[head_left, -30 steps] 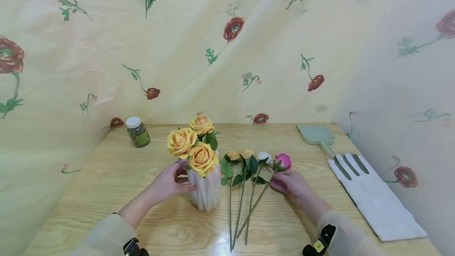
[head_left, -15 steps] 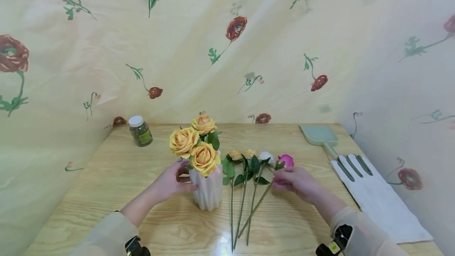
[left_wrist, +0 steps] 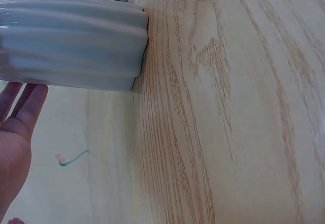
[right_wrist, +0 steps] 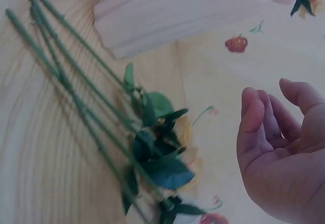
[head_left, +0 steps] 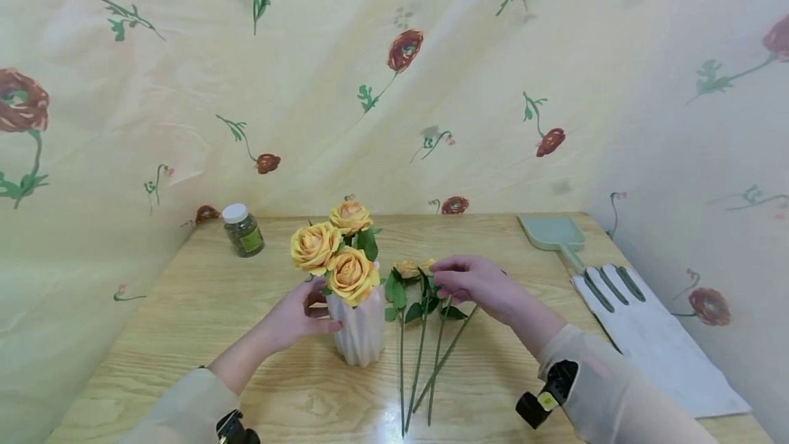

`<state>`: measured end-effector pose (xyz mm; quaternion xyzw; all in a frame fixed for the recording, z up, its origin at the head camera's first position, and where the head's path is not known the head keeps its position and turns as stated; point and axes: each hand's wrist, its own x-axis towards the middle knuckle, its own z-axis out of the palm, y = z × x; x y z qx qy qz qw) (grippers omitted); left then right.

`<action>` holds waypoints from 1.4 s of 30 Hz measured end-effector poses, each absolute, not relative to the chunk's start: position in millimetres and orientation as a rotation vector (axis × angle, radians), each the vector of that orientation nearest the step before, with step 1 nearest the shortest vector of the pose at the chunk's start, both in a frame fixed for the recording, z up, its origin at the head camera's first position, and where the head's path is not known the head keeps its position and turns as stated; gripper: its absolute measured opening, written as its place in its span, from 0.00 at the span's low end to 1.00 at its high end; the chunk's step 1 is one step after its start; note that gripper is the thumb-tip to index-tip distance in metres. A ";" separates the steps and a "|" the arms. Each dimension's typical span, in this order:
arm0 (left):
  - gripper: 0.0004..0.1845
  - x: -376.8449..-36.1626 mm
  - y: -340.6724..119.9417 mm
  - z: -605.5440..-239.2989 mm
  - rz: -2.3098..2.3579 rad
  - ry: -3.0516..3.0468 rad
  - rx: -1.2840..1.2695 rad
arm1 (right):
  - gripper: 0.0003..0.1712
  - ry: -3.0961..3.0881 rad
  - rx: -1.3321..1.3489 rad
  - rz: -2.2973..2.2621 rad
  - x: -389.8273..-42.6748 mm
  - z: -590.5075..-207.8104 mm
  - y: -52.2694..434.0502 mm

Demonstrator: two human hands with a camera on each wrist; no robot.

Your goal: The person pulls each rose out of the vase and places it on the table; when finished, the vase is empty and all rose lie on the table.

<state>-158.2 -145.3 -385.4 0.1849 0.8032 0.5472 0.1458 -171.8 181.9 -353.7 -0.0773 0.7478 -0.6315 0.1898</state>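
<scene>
our left hand (head_left: 300, 315) holds the side of the white ribbed vase (head_left: 359, 327), thumb and fingers around it, with three orange roses (head_left: 333, 254) standing inside. our right hand (head_left: 470, 282) hovers above the loose flowers (head_left: 416, 293) that lie on the wooden table (head_left: 185, 307) just right of the vase; its fingers are loosely bent and hold nothing, as the right wrist view shows. to do this step well, we think it is better to pinch one stem only, below the leaves, so the other stems (right_wrist: 76, 82) are not dragged, and to keep the vase firmly steady.
</scene>
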 end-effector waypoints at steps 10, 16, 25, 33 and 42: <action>0.43 -158.0 -145.2 -384.8 1.586 2.295 0.505 | 0.19 2.187 -0.453 -1.699 -165.0 -316.9 149.2; 0.41 -154.1 -143.7 -378.4 1.587 2.293 0.521 | 0.17 2.185 -0.547 -1.697 -161.0 -296.3 130.7; 0.41 -159.2 -145.9 -388.3 1.613 2.272 0.553 | 0.12 2.261 -0.773 -1.622 -160.2 -295.0 109.9; 0.41 -159.5 -146.0 -387.8 1.621 2.270 0.569 | 0.14 2.298 -0.779 -1.610 -156.8 -292.4 98.9; 0.40 -160.5 -146.1 -391.1 1.611 2.272 0.618 | 0.11 2.365 -0.797 -1.567 -153.4 -293.9 90.1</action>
